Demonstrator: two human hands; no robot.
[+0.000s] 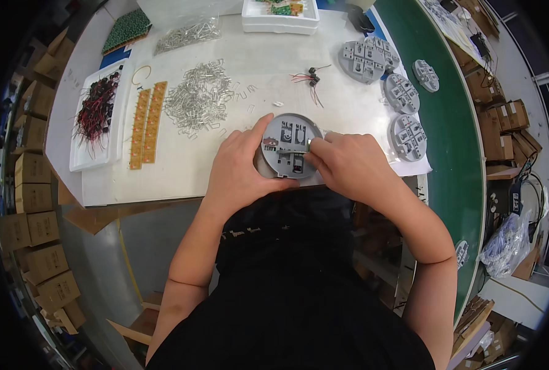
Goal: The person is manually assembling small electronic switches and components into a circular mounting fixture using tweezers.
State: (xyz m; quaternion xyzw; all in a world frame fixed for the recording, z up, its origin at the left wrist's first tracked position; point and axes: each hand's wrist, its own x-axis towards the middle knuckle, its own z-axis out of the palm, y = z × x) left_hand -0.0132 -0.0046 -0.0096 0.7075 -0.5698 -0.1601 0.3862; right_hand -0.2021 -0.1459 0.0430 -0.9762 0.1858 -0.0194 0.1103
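Observation:
A round grey plastic housing (pixel 276 161) with a raised rim and several recessed slots lies near the table's front edge. My left hand (pixel 232 171) grips its left side, thumb along the near rim and fingers along the far left. In my right hand (pixel 350 161), the closed fingers pinch a slim metal tool (pixel 294 152), perhaps tweezers, which reaches across the middle of the housing. A small dark part with a hint of red sits in the slot under the fingertips. The fingers partly cover the housing's right side.
Loose metal clips (pixel 197 98) lie in a pile left of the housing. Beyond are two orange circuit-board strips (pixel 146 126) and a white tray (pixel 77 154) of red-and-black wired parts. Small wired parts (pixel 312 78) lie behind. Similar grey housings (pixel 408 137) stand at right by a green belt (pixel 447 154).

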